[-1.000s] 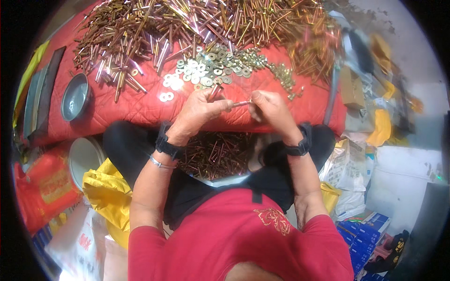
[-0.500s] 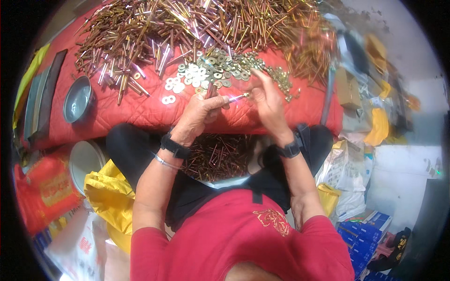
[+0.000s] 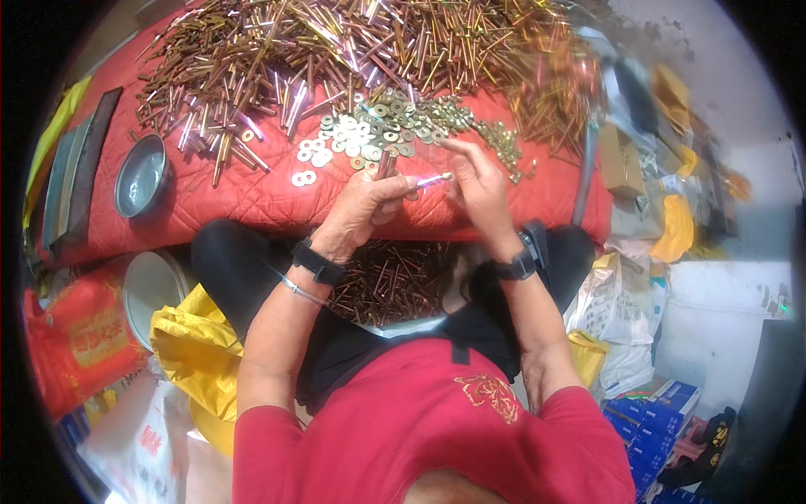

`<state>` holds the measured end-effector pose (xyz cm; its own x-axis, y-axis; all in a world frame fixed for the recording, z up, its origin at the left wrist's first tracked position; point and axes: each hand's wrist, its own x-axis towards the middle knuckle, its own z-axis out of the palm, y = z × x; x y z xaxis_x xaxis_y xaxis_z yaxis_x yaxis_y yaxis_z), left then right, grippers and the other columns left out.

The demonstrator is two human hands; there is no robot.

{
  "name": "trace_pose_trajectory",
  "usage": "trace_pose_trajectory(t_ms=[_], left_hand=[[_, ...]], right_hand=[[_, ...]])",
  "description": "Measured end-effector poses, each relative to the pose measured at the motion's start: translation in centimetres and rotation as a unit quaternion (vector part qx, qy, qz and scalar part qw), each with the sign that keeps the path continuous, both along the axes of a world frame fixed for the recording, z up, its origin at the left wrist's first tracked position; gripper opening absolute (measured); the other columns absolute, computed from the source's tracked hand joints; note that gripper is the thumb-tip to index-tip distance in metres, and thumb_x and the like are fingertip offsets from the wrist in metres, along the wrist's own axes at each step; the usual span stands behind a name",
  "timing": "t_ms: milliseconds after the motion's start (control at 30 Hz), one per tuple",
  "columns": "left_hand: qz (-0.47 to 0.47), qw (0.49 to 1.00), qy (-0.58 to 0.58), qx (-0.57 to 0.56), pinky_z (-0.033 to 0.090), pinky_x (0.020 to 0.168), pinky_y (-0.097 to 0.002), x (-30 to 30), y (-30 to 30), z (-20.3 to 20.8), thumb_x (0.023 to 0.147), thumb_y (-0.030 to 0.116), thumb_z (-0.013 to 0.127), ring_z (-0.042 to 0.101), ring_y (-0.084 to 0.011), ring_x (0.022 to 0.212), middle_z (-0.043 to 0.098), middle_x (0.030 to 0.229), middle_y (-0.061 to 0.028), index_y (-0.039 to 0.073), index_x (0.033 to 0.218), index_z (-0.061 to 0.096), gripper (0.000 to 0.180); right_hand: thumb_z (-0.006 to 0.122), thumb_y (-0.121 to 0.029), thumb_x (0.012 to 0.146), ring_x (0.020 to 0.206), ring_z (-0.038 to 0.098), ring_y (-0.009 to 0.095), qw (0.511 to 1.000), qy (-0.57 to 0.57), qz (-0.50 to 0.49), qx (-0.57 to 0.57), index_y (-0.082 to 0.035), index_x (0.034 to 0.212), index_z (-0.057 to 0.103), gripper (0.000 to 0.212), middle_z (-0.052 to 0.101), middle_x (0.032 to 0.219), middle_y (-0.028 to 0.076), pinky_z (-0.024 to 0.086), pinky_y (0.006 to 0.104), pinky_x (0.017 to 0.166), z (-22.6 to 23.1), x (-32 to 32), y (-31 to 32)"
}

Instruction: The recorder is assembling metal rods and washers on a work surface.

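My left hand (image 3: 365, 206) is closed around a slim metal bolt (image 3: 431, 180), which points right across the gap between my hands. A second, reddish metal rod end (image 3: 386, 163) stands up from the same grip. A small pale-gold piece, seemingly a nut, is at the bolt's right tip. My right hand (image 3: 483, 189) is right beside that tip, with its forefinger stretched out above and apart from it; whether the lower fingers touch the tip is hard to tell. Flat washers (image 3: 340, 134) and small brass-coloured nuts (image 3: 499, 143) lie just beyond my hands.
A large heap of bolts (image 3: 378, 42) covers the far part of the red quilted cloth (image 3: 243, 197). A grey metal bowl (image 3: 141, 178) sits at left. More bolts (image 3: 382, 281) lie between my legs. Yellow bags (image 3: 197, 336) and blue boxes (image 3: 655, 433) flank me.
My right forefinger has lifted and straightened slightly away from the bolt's tip. The bolt and my left hand have shifted slightly right and down.
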<state>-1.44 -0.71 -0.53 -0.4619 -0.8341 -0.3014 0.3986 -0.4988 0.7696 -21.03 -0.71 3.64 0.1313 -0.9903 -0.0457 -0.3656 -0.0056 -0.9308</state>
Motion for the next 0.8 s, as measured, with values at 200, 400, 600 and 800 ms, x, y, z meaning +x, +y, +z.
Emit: trace_pose_trajectory(t_ms=[200,400,600,800], left_hand=[[-0.012,1.0,0.016,0.001,0.02,0.039,-0.0187,-0.1,0.0,-0.3,0.086,0.022,0.065,0.031,-0.0015,0.043,0.04,0.054,0.008,0.006,0.077,0.059,0.019],[0.003,0.999,0.035,0.015,0.021,0.04,-0.0182,-0.1,-0.2,-0.8,0.087,0.02,0.064,0.031,-0.0016,0.043,0.042,0.055,0.0076,0.006,0.078,0.059,0.018],[-0.02,0.999,0.044,0.019,0.02,0.04,-0.0183,-0.1,-0.4,-1.0,0.087,0.021,0.065,0.03,-0.0015,0.043,0.041,0.055,0.008,0.007,0.078,0.06,0.018],[-0.023,0.999,0.024,0.013,0.02,0.039,-0.0184,-0.3,0.0,-0.6,0.087,0.021,0.065,0.03,-0.0015,0.043,0.04,0.054,0.0081,0.007,0.078,0.059,0.018]], right_hand=[[0.054,-0.008,0.092,0.067,0.058,0.021,0.993,0.053,0.028,-0.099,-0.005,0.124,0.052,0.032,0.059,0.079,0.008,0.048,0.03,0.066,0.0,0.7,0.5],[0.055,-0.006,0.091,0.07,0.059,0.022,0.965,0.095,0.037,-0.243,-0.005,0.125,0.052,0.034,0.059,0.08,0.009,0.048,0.0302,0.071,-1.5,0.5,0.6],[0.054,-0.005,0.091,0.069,0.058,0.019,0.92,0.11,0.049,-0.374,-0.005,0.125,0.052,0.034,0.061,0.083,0.009,0.048,0.0296,0.07,-1.7,0.6,-0.4],[0.054,-0.005,0.091,0.073,0.056,0.015,0.999,0.004,0.043,-0.02,-0.005,0.128,0.05,0.037,0.06,0.087,0.008,0.047,0.0286,0.073,-1.0,0.3,0.3]])
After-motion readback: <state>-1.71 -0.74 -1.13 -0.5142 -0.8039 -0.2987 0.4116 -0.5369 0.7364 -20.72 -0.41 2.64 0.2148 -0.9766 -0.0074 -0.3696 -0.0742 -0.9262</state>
